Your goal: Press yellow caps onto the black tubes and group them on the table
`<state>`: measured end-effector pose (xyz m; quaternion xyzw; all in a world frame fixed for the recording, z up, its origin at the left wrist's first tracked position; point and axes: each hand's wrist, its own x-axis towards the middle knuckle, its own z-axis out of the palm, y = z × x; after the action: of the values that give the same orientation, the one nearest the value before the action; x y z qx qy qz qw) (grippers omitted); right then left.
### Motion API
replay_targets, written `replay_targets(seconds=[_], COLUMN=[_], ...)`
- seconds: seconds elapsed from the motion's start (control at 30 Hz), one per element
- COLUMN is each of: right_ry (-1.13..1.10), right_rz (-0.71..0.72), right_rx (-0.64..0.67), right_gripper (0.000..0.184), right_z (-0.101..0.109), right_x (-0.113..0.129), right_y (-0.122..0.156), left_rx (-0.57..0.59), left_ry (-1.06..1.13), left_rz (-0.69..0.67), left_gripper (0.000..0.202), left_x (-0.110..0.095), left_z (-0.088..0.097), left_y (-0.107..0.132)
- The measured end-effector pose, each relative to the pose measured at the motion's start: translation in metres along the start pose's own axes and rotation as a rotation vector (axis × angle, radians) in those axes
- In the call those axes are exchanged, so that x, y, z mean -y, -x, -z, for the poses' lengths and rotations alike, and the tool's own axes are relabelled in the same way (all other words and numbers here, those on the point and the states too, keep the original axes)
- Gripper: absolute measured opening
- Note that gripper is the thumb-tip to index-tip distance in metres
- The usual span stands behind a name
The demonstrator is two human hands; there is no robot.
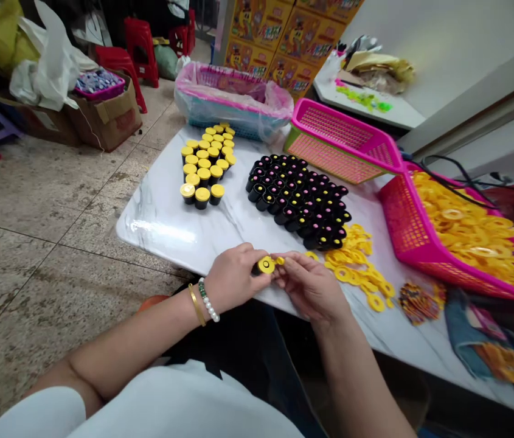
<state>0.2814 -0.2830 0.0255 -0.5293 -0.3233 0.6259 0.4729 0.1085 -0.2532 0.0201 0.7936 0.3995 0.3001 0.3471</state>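
Note:
My left hand (235, 275) is closed round a small black tube with a yellow cap (264, 265) at the near edge of the white marble table (165, 213). My right hand (309, 283) pinches a small yellow piece (280, 260) right against that cap. Beyond the hands stands a block of several open black tubes (300, 198). Farther left is a group of yellow-capped tubes (206, 164). Loose yellow rings (357, 267) lie to the right of my right hand.
A pink basket full of yellow rings (461, 231) sits at the right, with an empty pink basket (343, 143) and a plastic-lined bin (233, 100) behind. A pile of small coloured bits (416, 301) lies by the table edge. Cardboard boxes, red stools and bags stand on the floor at left.

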Motion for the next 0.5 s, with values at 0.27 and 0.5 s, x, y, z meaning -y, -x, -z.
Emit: replay_targets(seconds=[0.27, 0.5], right_ry=[0.289, 0.512], right_rz=[-0.136, -0.105], right_rx=[0.127, 0.028], right_gripper=[0.038, 0.036], right_z=[-0.012, -0.028], right_x=[0.02, 0.015], right_y=[-0.018, -0.011], left_rx=[0.114, 0.009], left_ry=[0.072, 0.18], left_rz=[0.041, 0.171], left_gripper=[0.011, 0.068], left_x=[0.003, 0.013], left_z=[0.009, 0.0], left_y=[-0.012, 0.001])
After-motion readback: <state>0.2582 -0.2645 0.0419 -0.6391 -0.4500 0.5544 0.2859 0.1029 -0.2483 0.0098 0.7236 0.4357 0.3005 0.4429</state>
